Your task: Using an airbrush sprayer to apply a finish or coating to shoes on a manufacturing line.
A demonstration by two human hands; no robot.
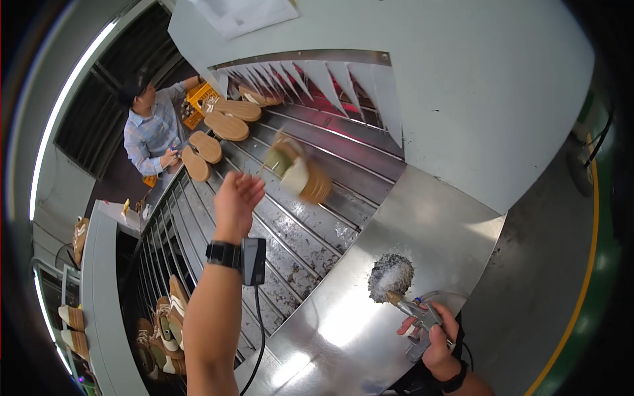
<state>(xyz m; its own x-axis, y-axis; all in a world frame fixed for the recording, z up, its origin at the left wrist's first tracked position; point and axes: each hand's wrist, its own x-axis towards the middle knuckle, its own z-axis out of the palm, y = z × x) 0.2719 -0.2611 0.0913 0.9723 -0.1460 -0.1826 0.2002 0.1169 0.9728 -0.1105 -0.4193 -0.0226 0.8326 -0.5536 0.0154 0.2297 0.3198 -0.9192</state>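
My right hand (pixel 436 340) is closest to me, at the near edge of the steel counter (pixel 370 277), fingers wrapped tight round the grip of a small metal spray gun (pixel 417 317). Its brass nozzle points at a crusty grey-white lump of residue (pixel 391 276) sitting on the counter just beyond the tip.

My left hand (pixel 236 201) is stretched out over the roller conveyor (pixel 290 218), fingers loosely spread and gripping nothing, a black watch (pixel 223 253) on the wrist with a small black device (pixel 254 261) hanging beside it. Just past the fingertips, a tan and white shoe (pixel 298 173) is blurred above the rollers, sole turned away from me; I cannot tell whether it touches them.

Further along, several shoes lie sole-up (pixel 228 125) near the tunnel mouth with its hanging grey flaps (pixel 330 76). At the conveyor's far left edge another person (pixel 152 125) in a checked shirt stands by a yellow crate (pixel 198 102).
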